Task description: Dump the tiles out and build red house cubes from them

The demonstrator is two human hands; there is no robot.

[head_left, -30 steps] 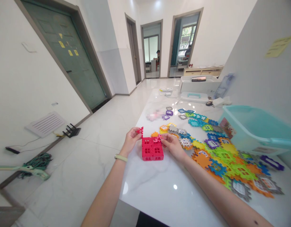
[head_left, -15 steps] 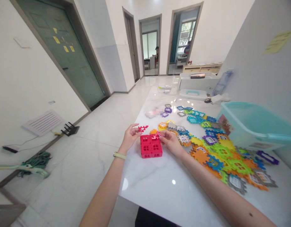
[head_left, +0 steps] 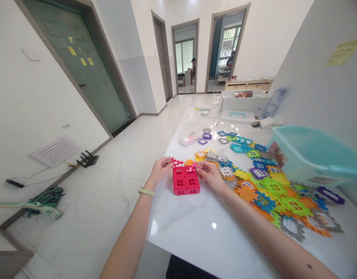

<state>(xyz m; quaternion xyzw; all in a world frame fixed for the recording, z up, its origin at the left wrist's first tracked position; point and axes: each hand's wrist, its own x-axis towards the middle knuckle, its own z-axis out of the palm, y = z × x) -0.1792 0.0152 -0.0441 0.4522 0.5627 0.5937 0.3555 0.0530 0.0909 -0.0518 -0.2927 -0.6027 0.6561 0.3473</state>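
A red block structure (head_left: 186, 182) with window panels stands on the white table, made of interlocking toothed pieces. My left hand (head_left: 162, 169), with a pale green band on its wrist, pinches a red toothed building piece (head_left: 177, 162) at the structure's far left corner. On the other side my right hand (head_left: 208, 173) has its fingers closed on a pinkish-red building piece (head_left: 192, 167) at the far right top of the structure. The fingertips partly cover both pieces, so I cannot tell whether they are joined to the structure.
Many coloured toothed panels (head_left: 274, 186) lie spread over the table's right side. Behind them stands a turquoise plastic bin (head_left: 312, 155). Farther back are a white box (head_left: 242, 101), a lid (head_left: 238, 116) and a clear bottle (head_left: 275, 101). The table's left edge drops to the floor.
The red piece in my left hand has come down from a raised, tilted position to just beside the structure's far top edge. My right hand has barely moved.
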